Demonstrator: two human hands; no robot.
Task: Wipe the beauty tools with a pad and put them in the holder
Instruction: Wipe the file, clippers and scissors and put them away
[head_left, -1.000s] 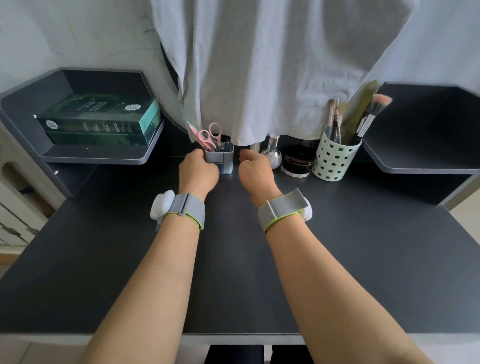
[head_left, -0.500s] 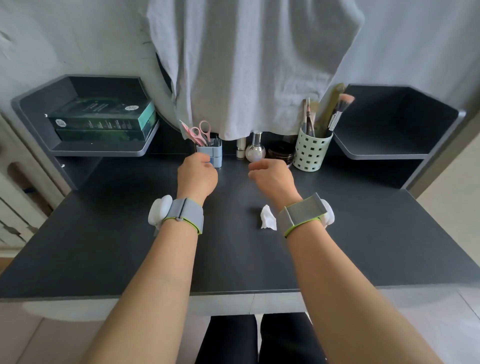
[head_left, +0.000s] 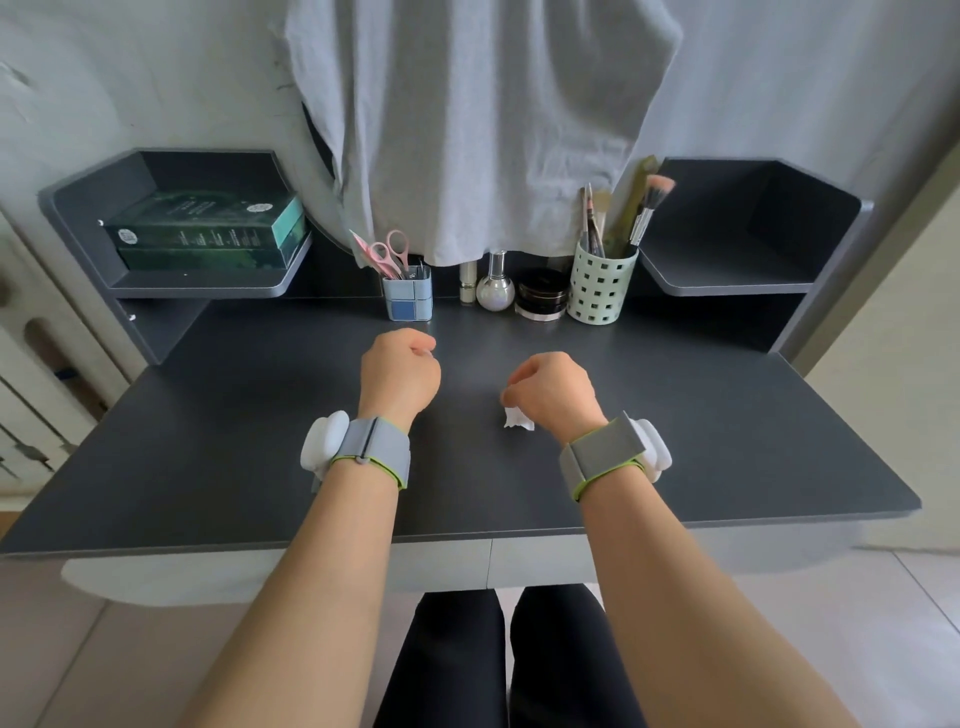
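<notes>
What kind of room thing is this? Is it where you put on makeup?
Probably yes, a dressing table at home. Makeup brushes stand in a green cup, a shiny little bottle sits beside a round compact, and pink scissors poke out of a blue holder.

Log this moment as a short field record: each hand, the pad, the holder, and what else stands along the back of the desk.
left hand: loosely fisted above the desk, nothing visible in it
right hand: fingers curled, pinching the white pad
blue holder: upright at the back, pink scissors and other tools standing in it
green perforated cup: holds makeup brushes
between them: slim tube, round bottle, black jar
left shelf: green boxes
</notes>
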